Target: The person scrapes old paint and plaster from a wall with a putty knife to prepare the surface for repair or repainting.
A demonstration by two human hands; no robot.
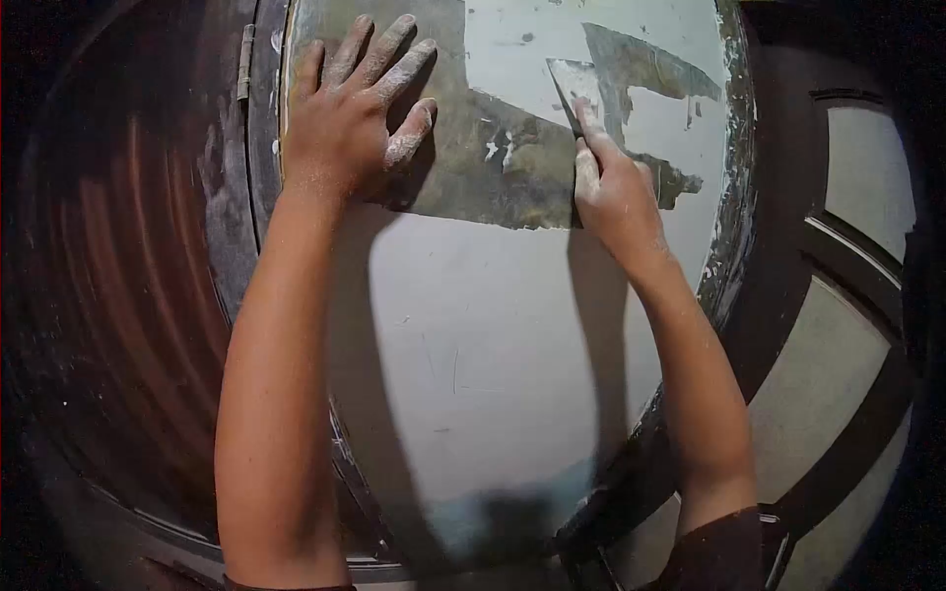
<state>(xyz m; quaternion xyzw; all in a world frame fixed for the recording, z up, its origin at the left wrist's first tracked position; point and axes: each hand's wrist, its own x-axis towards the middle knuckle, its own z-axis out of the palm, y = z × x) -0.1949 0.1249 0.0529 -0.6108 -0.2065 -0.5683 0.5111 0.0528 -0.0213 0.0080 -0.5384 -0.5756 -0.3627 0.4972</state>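
Note:
A tall panel fills the middle of the view, white below, with a grey-brown bare area and ragged white patches above. My left hand lies against its upper left part, fingers spread and dusted white. In my right hand is a putty knife, its wide blade pointing up against the panel at the upper right. The index finger stretches along the blade; the other fingers wrap round the handle, which is mostly hidden.
Dark reddish-brown wood with a metal hinge stands at the left. On the right is a dark frame with pale panes. White-smeared dark edges border the panel, and shadows of my arms fall across it.

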